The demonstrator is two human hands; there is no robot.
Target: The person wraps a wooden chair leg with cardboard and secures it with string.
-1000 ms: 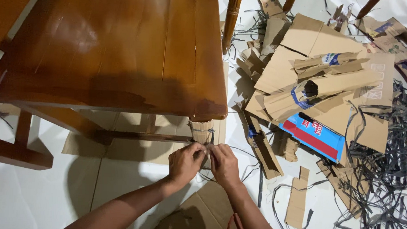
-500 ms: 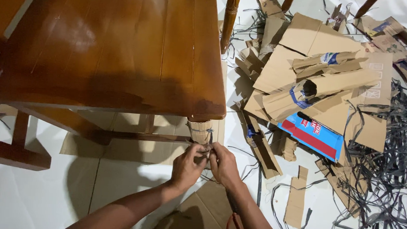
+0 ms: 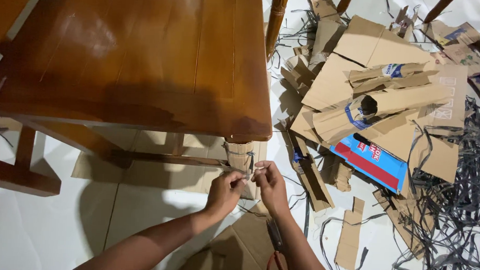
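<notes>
A thin dark strap point(image 3: 249, 161) is pinched between 2 hands just below the corner of a wooden table point(image 3: 147, 57), where it runs around a sleeve of corrugated cardboard wrap point(image 3: 238, 155) fitted on the table leg. The left hand point(image 3: 224, 192) is closed on 1 end of the strap, fingers curled and thumb pressed against them. The right hand point(image 3: 270, 184) is closed on the other end, its fingertips almost touching those of the left. The wrap is ribbed, tan and roughly cylindrical, set directly under the glossy reddish-brown tabletop. A flat cardboard sheet point(image 3: 143, 174) is spread on the white floor beneath the table, and another brown sheet point(image 3: 241, 247) lies under the forearms. To the right, a heap of torn cardboard pieces point(image 3: 380, 92) is piled, flat panels and rolled tubes together, with a blue and red printed box point(image 3: 369, 162) at its lower edge. Further right, a tangle of dark plastic straps point(image 3: 455, 222) is scattered across the floor.
</notes>
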